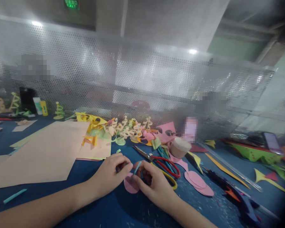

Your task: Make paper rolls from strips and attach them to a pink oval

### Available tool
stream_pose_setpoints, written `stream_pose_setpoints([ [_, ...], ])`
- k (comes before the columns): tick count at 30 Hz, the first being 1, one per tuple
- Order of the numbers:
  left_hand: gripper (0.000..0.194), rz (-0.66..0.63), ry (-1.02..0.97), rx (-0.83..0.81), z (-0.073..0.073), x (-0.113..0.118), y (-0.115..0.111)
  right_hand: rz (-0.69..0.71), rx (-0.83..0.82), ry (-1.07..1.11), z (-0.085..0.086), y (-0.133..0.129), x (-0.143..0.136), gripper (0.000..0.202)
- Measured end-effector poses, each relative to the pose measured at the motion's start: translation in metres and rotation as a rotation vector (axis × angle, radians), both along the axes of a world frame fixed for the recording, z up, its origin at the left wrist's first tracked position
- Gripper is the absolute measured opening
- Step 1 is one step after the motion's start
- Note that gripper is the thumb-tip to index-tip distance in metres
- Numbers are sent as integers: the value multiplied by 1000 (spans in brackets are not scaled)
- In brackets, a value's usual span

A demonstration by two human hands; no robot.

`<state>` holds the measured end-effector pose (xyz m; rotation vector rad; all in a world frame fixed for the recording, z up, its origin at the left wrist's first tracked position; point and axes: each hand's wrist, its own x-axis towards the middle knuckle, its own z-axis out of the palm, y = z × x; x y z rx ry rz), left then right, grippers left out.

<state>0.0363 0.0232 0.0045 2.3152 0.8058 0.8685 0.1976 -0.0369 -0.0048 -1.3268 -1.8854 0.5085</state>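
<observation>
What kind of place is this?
Probably a shared craft workspace: blue table with cut pink paper, red-handled scissors and small paper figures; a green exit sign suggests a public building.

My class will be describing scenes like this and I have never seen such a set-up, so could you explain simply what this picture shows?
There is no robot here: you see a person's bare left hand and right hand. The one picture comes from a camera worn on that person's head, looking forward and down.

The right hand holds a round pink paper piece and a thin blue strip. The left fingertips are close by; whether they touch either is unclear.

On the blue table lie large pale sheets, red-handled scissors, pink paper ovals, a white tub and a cluster of small, curly paper shapes.
</observation>
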Motion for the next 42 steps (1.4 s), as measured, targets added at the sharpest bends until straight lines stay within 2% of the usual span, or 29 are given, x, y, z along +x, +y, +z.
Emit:
stream_pose_setpoints([
  [2,12,-22,20,35,0,0,-2,34,-4,18,-1,0,0,4],
  [7,24,-56,44,64,2,-2,-5,59,-23,49,-3,0,0,17],
  [13,20,-88,74,89,0,-3,-3,56,-11,20,-1,1,-1,10],
  [19,17,-75,56,65,0,-2,-4,55,-8,25,0,0,0,7],
  [26,20,-64,14,-32,1,-3,-3,30,-3,-1,-5,3,2,15],
  [42,21,-56,28,-28,3,-1,-3,-1,-116,63,-7,6,2,20],
])
